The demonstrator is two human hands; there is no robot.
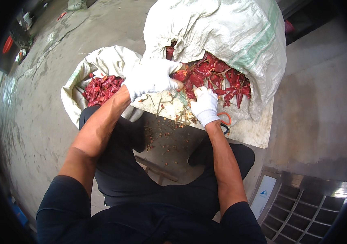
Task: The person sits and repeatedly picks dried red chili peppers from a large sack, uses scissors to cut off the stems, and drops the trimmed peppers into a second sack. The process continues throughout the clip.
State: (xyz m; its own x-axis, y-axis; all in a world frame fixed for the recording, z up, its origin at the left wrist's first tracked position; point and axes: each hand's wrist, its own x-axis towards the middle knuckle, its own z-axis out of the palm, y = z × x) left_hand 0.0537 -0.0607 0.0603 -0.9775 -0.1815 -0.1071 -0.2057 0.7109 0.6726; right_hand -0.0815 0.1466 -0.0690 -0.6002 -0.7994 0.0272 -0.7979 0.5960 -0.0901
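Note:
My left hand [153, 74], in a white knit glove with bare fingertips, has a dried red chili pepper [179, 75] between thumb and fingers. Dried red chilies [213, 68] spill from the mouth of a large white woven sack [222, 27]. At their near edge is my right hand [205, 103], also gloved, its fingers bent against the pile; whether they grip anything is hidden. Cut stems [181, 117] lie scattered on a pale board [249, 134] below the hands. Scissors with an orange and a dark handle loop [226, 119] lie partly under my right wrist.
An opened white sack [74, 88] with stemless red chilies [103, 90] stands left of the board. More stems [161, 134] litter the concrete floor [45, 122] between my knees. A metal-barred frame [304, 204] stands at lower right. A wooden bar [158, 169] lies low between my legs.

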